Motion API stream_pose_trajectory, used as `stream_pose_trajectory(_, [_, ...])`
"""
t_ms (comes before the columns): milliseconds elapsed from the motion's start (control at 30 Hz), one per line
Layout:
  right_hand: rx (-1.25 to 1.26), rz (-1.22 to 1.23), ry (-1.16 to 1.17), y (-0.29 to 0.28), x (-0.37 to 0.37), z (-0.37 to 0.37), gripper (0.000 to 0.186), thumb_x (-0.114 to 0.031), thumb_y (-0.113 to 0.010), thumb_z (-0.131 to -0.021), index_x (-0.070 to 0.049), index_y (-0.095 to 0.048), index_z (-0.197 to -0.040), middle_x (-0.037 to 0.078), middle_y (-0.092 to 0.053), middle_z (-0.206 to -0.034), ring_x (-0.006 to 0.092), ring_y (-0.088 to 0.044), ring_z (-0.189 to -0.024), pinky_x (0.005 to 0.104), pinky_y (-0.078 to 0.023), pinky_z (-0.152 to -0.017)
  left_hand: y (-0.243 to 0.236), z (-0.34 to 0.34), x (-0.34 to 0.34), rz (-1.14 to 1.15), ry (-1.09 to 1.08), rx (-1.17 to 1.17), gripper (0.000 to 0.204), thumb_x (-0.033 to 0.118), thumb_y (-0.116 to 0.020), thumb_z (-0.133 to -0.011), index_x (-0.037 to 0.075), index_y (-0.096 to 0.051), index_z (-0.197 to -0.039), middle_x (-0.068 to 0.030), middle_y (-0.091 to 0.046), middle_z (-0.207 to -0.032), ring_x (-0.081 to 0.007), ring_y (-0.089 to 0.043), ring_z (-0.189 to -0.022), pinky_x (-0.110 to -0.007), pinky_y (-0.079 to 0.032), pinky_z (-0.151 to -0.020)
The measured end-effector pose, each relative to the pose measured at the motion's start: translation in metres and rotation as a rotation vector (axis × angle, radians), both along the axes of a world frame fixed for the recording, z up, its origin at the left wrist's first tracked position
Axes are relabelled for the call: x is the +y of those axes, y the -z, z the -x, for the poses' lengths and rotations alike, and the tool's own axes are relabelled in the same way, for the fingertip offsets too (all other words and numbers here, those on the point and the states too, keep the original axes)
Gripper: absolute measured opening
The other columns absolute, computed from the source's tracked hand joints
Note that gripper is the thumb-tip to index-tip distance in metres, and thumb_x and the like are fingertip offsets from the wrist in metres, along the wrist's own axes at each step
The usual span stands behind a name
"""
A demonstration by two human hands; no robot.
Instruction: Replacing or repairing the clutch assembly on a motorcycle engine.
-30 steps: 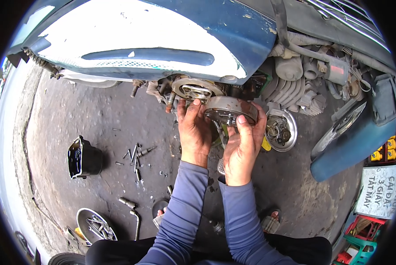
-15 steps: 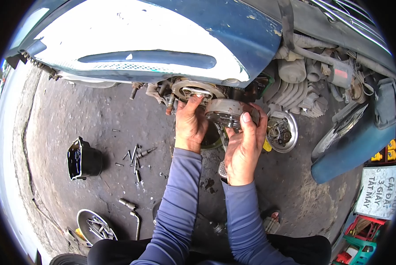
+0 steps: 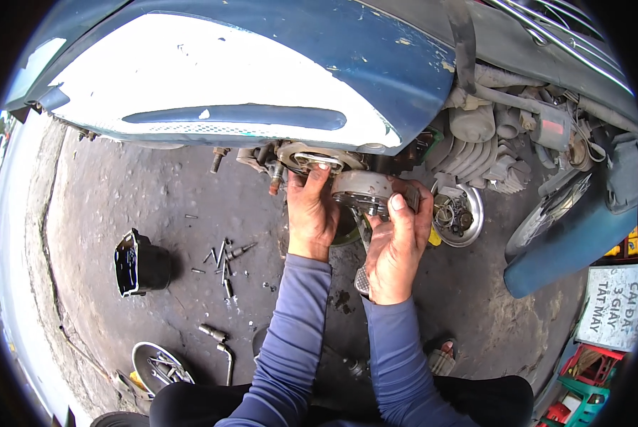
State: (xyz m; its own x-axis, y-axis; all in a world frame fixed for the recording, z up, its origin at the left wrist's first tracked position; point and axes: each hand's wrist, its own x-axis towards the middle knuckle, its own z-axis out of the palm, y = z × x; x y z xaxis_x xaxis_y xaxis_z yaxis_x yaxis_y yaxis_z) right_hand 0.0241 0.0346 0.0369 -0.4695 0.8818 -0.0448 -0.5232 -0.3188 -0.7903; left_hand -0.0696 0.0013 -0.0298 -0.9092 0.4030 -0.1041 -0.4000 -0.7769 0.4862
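Observation:
My right hand (image 3: 398, 245) grips a round metal flywheel (image 3: 365, 185) by its right side, thumb on the near face and fingers behind. The flywheel is tilted and apart from the engine's round housing (image 3: 290, 153), just to its right. My left hand (image 3: 312, 217) reaches up to this housing under the blue and white motorcycle panel (image 3: 226, 78). Its thumb presses against a bright metal part (image 3: 312, 158) inside the opening, while its other fingers are mostly hidden. A pedal (image 3: 362, 279) shows by my right wrist.
On the floor lie loose bolts (image 3: 223, 260), a socket tool (image 3: 213, 331) and a black container (image 3: 142, 263). A bowl of tools (image 3: 159, 363) sits lower left, and a metal bowl of small parts (image 3: 465, 213) stands right of my hands. The finned engine cylinder (image 3: 468, 153) and blue fender (image 3: 557, 249) are right.
The whole view has shifted slightly, with floor items a little lower and farther right. Both hands keep their holds, and the flywheel stays beside the housing.

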Motion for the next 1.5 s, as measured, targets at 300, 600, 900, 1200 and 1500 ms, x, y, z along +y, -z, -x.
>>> stream_pose_trajectory(300, [-0.014, -0.051, -0.040, 0.008, 0.003, 0.000, 0.036, -0.015, -0.065, -0.087, -0.007, -0.048, -0.118, 0.005, -0.059, -0.106, 0.0127, -0.055, -0.094, 0.0309, -0.044, -0.081, -0.008, 0.010, -0.016, 0.060, 0.110, 0.015, 0.042, 0.007, -0.064, -0.085, 0.008, -0.049, -0.124, -0.0069, -0.059, -0.116, -0.0233, -0.057, -0.108, -0.043, -0.047, -0.094])
stream_pose_trajectory(600, [-0.074, -0.073, -0.049, 0.012, 0.000, -0.001, 0.033, -0.025, -0.062, -0.091, -0.011, -0.050, -0.118, 0.003, -0.057, -0.112, 0.0171, -0.056, -0.101, 0.0419, -0.045, -0.089, -0.009, 0.012, -0.017, 0.088, 0.155, 0.019, 0.035, 0.006, -0.062, -0.087, 0.004, -0.051, -0.120, -0.0083, -0.059, -0.114, -0.0237, -0.056, -0.108, -0.041, -0.045, -0.096])
stream_pose_trajectory(900, [-0.049, -0.046, -0.067, 0.011, 0.008, 0.002, 0.032, -0.024, -0.068, -0.087, -0.013, -0.053, -0.112, 0.002, -0.060, -0.109, 0.0186, -0.058, -0.102, 0.0463, -0.046, -0.087, -0.002, 0.019, -0.009, 0.040, 0.148, 0.062, 0.033, 0.010, -0.065, -0.086, 0.006, -0.054, -0.117, -0.0067, -0.062, -0.110, -0.0232, -0.060, -0.102, -0.043, -0.048, -0.092])
stream_pose_trajectory(1200, [-0.002, 0.002, -0.071, 0.009, 0.007, 0.000, 0.024, -0.018, -0.066, -0.087, -0.008, -0.054, -0.106, 0.003, -0.061, -0.101, 0.0154, -0.059, -0.094, 0.0396, -0.050, -0.080, 0.004, 0.009, -0.007, 0.027, 0.072, 0.108, 0.040, 0.018, -0.068, -0.086, 0.008, -0.051, -0.121, -0.0062, -0.061, -0.111, -0.0232, -0.061, -0.101, -0.041, -0.051, -0.088])
stream_pose_trajectory(1500, [0.072, 0.043, -0.073, 0.011, 0.010, 0.003, 0.026, -0.012, -0.072, -0.083, -0.007, -0.054, -0.101, 0.004, -0.064, -0.096, 0.0124, -0.061, -0.084, 0.0299, -0.050, -0.074, 0.010, 0.020, -0.009, -0.017, 0.134, 0.061, 0.039, 0.010, -0.067, -0.087, 0.011, -0.051, -0.122, -0.0038, -0.060, -0.113, -0.0206, -0.057, -0.106, -0.041, -0.048, -0.092])
